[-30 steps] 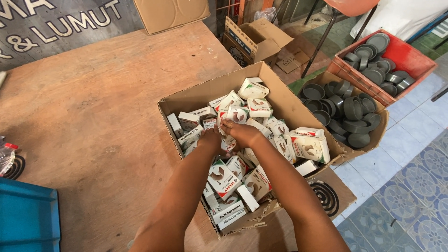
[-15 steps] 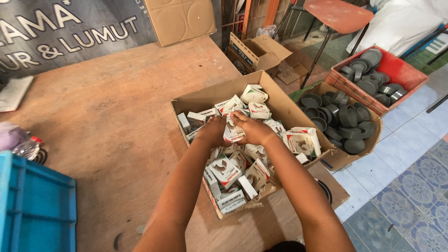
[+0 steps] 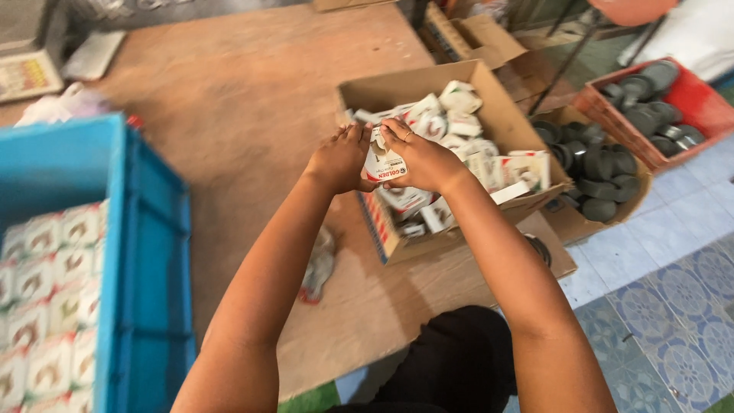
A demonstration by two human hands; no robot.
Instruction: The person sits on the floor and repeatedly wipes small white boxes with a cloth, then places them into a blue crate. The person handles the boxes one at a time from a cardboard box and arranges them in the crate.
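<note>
1. A blue crate (image 3: 145, 252) at the near left holds rows of small white packets (image 3: 38, 306).
2. The left hand (image 3: 340, 159) is curled, its fingers closed on the left side of a small white box (image 3: 384, 163).
3. The right hand (image 3: 422, 159) grips the same box from the right, fingers bent over its top.
4. The box is held just above the open cardboard box (image 3: 489, 99), which is full of similar packets.
5. At the far right, dark round parts (image 3: 604, 164) fill another carton.

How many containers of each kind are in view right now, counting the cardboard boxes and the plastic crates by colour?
Open cardboard boxes: 3, namely the box of small cartons, the box of dark discs and the empty box
Blue plastic crate: 1
Red plastic crate: 1
Total: 5
</note>
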